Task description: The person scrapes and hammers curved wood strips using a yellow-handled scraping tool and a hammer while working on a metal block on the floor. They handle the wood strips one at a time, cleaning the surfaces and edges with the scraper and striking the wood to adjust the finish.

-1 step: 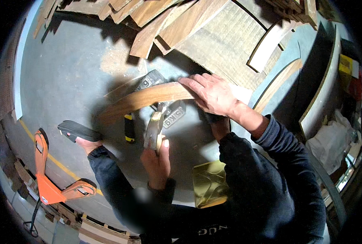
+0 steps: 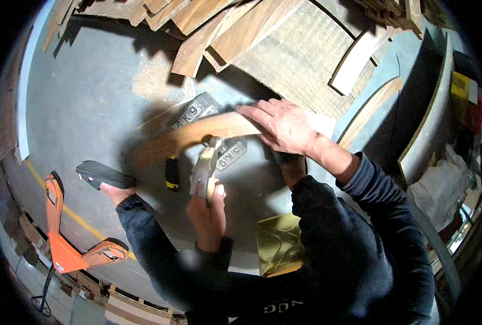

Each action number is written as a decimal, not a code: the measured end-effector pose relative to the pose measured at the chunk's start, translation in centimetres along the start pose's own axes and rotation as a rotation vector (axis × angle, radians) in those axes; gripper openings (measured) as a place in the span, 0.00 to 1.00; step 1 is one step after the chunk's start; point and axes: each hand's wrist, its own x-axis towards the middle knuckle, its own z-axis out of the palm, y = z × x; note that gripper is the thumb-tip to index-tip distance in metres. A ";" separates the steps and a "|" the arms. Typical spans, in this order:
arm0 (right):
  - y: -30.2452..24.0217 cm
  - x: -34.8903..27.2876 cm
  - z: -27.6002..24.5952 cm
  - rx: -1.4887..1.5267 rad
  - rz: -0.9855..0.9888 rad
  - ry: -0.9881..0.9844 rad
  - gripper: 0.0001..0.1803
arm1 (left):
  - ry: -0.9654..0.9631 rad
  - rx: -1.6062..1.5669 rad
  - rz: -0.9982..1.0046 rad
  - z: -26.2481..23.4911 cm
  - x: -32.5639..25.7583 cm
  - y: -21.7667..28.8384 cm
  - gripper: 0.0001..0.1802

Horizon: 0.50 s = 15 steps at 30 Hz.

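My left hand (image 2: 209, 216) is closed on a hammer (image 2: 202, 170), its metal head up against or just short of the near edge of a curved wooden slat (image 2: 197, 129). My right hand (image 2: 284, 127) is closed over the right end of that slat, fingers on top. The slat's left end tilts toward the floor and is blurred. Beneath it a grey metal weight block (image 2: 231, 155) with raised lettering shows on both sides. A black-and-yellow handle (image 2: 172, 174) lies on the floor left of the hammer.
Cut wooden pieces (image 2: 241, 38) are piled on a board (image 2: 289, 59) at the far side. Another curved slat (image 2: 371, 112) lies to the right. An orange pallet jack (image 2: 67, 252) stands at left, beyond my sandal (image 2: 105, 174). A gold-coloured container (image 2: 279, 246) sits near my right leg.
The slat has shifted slightly toward me and blurs, so more of the weight block's far part shows. The hammer has moved a little; my right hand keeps its place.
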 end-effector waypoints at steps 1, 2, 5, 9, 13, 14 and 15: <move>0.1 -0.3 0.1 0.014 -0.038 -0.024 0.33 | 0.005 0.002 -0.012 0.1 0.2 -0.1 0.11; 0.0 -0.7 0.3 0.030 -0.074 -0.048 0.31 | 0.010 0.006 -0.024 0.1 0.2 -0.1 0.13; -0.6 -1.4 0.8 0.027 -0.059 -0.075 0.21 | -0.016 -0.015 -0.068 -0.1 0.4 0.7 0.15; -1.0 -1.1 0.8 -0.052 0.009 -0.016 0.12 | -0.070 0.099 -0.029 -0.4 0.2 0.3 0.16; 0.5 0.8 0.4 -0.201 -0.091 0.054 0.14 | -0.095 0.205 0.033 -0.3 0.2 0.5 0.16; 0.9 1.1 0.5 -0.187 -0.107 0.058 0.13 | -0.094 0.249 0.055 -0.2 0.3 0.6 0.16; 1.3 1.2 0.6 -0.174 -0.122 0.063 0.12 | -0.092 0.292 0.078 -0.1 0.7 0.7 0.16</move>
